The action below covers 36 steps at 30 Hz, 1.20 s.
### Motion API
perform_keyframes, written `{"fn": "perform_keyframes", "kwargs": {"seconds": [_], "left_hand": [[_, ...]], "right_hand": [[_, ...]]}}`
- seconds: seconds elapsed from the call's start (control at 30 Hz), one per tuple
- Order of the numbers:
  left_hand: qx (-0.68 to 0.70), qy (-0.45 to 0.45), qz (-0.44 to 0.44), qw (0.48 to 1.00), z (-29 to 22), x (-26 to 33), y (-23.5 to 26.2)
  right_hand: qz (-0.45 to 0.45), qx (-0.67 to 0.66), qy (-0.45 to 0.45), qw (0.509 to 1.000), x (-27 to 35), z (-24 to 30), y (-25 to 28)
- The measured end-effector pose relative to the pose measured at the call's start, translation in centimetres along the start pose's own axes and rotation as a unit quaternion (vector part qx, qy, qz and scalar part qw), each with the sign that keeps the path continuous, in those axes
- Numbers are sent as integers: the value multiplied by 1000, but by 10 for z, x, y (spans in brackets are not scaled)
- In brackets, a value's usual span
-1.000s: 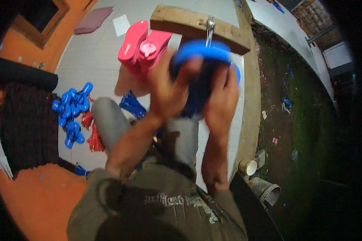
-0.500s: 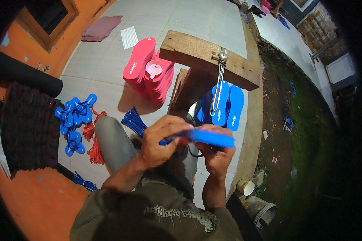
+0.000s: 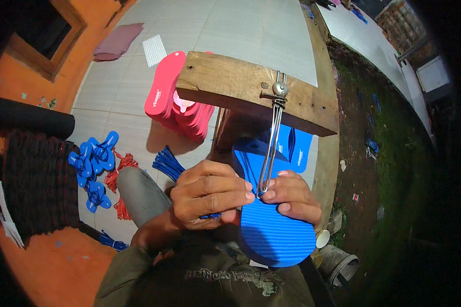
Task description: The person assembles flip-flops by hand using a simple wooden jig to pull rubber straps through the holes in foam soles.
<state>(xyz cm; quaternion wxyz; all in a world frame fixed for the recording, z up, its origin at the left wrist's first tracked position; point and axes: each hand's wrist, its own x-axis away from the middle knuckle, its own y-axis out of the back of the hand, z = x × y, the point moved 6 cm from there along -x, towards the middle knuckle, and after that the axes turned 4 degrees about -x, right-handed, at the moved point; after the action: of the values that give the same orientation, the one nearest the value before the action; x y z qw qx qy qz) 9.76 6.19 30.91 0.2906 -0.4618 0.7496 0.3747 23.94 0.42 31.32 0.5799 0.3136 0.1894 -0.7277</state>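
Observation:
A blue flip-flop sole is held with its ribbed underside facing up, its heel end nearest me. My right hand grips the sole's right edge around the middle. Closed in a pinch, my left hand has its fingertips at the sole's left edge, and a bit of blue strap shows under its palm. Between the fingertips of both hands is the looped tip of a long metal wire hook, touching the sole. The hook hangs from a wooden beam. What lies beneath the sole is hidden.
Pink soles are stacked beyond the beam, and more blue soles lie behind the hook. Bundled blue straps, red straps and finished blue flip-flops lie left on the tiles. A bucket stands right.
The sole has been turned from edge-on to underside up and brought to the hook's tip. Both hands have closed in around that tip. The view has shifted slightly nearer the beam.

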Motion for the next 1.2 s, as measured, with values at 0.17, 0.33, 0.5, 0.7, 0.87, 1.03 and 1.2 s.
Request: {"fn": "perform_keyframes", "kwargs": {"seconds": [0.17, 0.33, 0.5, 0.7, 0.87, 1.03, 1.2], "left_hand": [[-19, 63, 19, 998, -2, -3, -3], [25, 135, 49, 989, -3, -40, -2], [125, 274, 13, 954, 3, -2, -6], [115, 318, -9, 941, 1, -4, -9], [71, 204, -52, 975, 0, -2, -8], [94, 95, -32, 991, -1, 30, -7], [83, -7, -20, 996, -10, 24, -1]], "right_hand": [[-54, -59, -14, 997, 8, -5, 4], [-209, -129, -191, 950, 0, 4, 11], [-153, -66, -187, 968, 3, 8, 1], [-123, -89, -266, 952, -5, 9, 2], [-92, 1, -162, 983, 19, -5, 9], [20, -129, 37, 991, 27, -7, -2], [24, 2, 37, 999, 17, 16, -11]]}}
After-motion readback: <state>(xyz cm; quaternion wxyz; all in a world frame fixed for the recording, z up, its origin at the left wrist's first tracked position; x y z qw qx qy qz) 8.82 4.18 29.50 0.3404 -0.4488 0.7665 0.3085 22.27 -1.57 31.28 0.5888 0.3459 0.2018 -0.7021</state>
